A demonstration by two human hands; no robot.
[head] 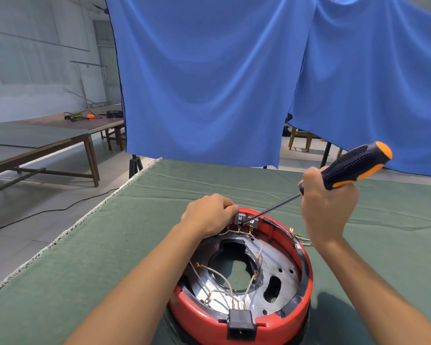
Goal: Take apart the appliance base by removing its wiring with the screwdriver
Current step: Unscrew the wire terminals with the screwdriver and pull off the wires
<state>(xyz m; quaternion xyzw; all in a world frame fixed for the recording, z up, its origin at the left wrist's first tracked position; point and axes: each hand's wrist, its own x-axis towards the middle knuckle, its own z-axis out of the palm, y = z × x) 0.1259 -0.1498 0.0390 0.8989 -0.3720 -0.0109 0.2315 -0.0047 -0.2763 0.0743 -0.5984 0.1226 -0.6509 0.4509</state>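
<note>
The red appliance base (244, 290) is being worked on the counter (110, 245), screwdriver (334, 180) gripped tight by the right hand (329, 205). Its terminal block (246, 219) is being pinched by the left hand (209, 214). Most wiring (222, 277) is looking still attached, so plenty's left.

Red appliance base (241, 317) sits open side up on the green-clothed bench (110, 245). Left hand (209, 215) grips the far rim at the grey terminal block (246, 218). Right hand (329, 207) holds the black-orange screwdriver (353, 166), shaft angled down, tip at the terminal block. White wires (222, 280) loop across the metal plate inside. Black power socket (241, 324) on near rim. Blue cloth (209, 83) hangs behind.
</note>
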